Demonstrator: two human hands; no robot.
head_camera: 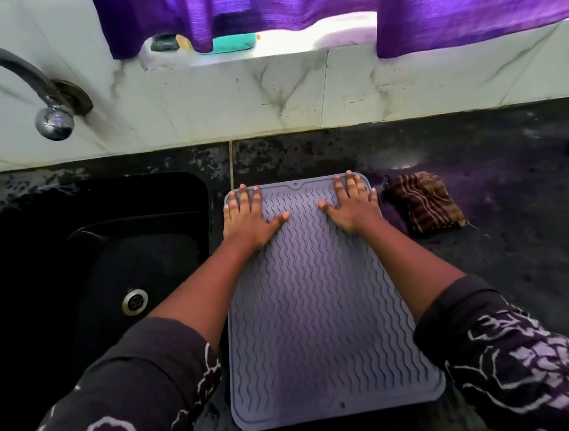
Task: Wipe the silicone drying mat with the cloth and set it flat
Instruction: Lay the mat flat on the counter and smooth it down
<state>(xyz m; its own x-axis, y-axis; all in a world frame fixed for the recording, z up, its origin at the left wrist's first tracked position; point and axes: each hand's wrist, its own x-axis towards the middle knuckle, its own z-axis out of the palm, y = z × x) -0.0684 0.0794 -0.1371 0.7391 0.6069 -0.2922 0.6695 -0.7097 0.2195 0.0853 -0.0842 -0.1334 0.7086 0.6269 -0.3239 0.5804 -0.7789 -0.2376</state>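
Observation:
A grey silicone drying mat point(319, 315) with wavy ridges lies flat on the dark counter, its long side running away from me. My left hand point(247, 218) rests palm down on the mat's far left corner, fingers spread. On the far right corner my right hand point(352, 206) lies the same way, flat and spread. A folded brown striped cloth point(424, 203) sits on the counter just right of the mat, apart from both hands.
A black sink point(84, 267) with a metal drain point(134, 301) lies left of the mat. A tap point(51, 119) juts from the marble wall point(265, 89) above it. Purple curtains point(292, 1) hang over the sill. Wet dark counter point(518, 229) stretches right.

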